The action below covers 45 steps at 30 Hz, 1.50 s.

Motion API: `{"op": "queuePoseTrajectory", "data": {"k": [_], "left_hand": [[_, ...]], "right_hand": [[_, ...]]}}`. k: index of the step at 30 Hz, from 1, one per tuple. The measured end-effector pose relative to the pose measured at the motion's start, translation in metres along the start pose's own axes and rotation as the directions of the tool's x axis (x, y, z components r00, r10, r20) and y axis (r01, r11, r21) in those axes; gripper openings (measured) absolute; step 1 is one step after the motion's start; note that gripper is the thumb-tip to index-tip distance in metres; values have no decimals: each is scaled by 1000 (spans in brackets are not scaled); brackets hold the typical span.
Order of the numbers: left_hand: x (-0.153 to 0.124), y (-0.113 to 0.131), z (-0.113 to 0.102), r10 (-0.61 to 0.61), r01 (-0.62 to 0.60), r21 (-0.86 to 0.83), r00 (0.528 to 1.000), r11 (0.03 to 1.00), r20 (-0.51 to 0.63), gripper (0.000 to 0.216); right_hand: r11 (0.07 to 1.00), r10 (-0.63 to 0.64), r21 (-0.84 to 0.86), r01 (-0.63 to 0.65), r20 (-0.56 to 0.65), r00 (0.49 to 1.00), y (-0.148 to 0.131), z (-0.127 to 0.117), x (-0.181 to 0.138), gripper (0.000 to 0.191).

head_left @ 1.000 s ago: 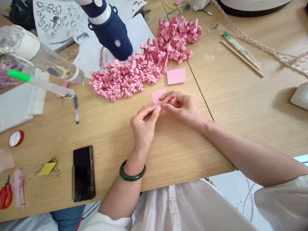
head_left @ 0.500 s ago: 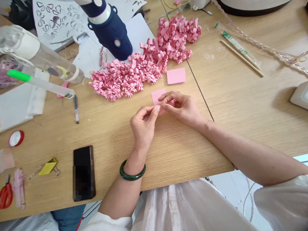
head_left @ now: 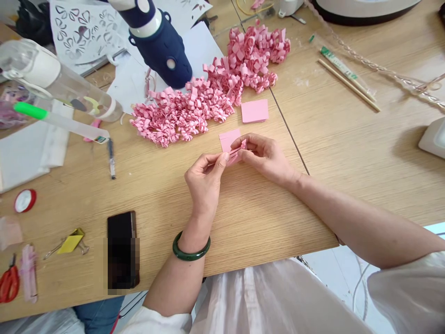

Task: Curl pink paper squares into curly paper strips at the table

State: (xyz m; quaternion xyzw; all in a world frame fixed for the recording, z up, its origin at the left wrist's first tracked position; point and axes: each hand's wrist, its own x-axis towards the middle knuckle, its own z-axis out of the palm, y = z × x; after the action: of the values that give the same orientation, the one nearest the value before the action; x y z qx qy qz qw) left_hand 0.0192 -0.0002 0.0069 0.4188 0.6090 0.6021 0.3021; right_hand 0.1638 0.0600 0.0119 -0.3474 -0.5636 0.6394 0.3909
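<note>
Left hand [head_left: 204, 178] and right hand [head_left: 264, 155] both pinching pink paper strip [head_left: 235, 153]

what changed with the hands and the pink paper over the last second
Little changed. The left hand slid slightly left and the right hand eased back, so more of the pink paper strip pinched between them now shows. Both hands kept their grip. The pile of pink curls, the pink paper squares and the phone stayed put.

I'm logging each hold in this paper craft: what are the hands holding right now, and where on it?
Both hands pinch one small pink paper piece: the left hand by its near end, the right hand by its far end.
</note>
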Motion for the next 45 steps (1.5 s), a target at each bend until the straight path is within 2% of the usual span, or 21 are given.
{"op": "queuePoseTrajectory", "data": {"k": [7, 11, 20, 31, 38, 45], "left_hand": [[0, 3, 1, -50, 49, -57, 999, 997, -10, 15], [1, 4, 2, -60, 58, -65, 998, 996, -24, 15], [1, 7, 4, -143, 143, -155, 990, 978, 9, 18], [1, 9, 4, -143, 147, -183, 989, 972, 36, 18], [1, 8, 4, -216, 222, -204, 975, 954, 50, 22], [1, 5, 2, -236, 252, -247, 967, 936, 94, 24]], "right_hand": [[998, -20, 66, 18, 27, 999, 6, 0, 1, 30], [999, -28, 48, 27, 23, 999, 6, 0, 2, 36], [999, -6, 40, 3, 74, 997, 4, 0, -1, 33], [998, -25, 61, 18, 112, 993, 5, -1, -2, 38], [997, 5, 80, -16, 134, 991, 3, -1, -3, 40], [1000, 8, 11, -9, 123, 992, 4, -1, -3, 34]]}}
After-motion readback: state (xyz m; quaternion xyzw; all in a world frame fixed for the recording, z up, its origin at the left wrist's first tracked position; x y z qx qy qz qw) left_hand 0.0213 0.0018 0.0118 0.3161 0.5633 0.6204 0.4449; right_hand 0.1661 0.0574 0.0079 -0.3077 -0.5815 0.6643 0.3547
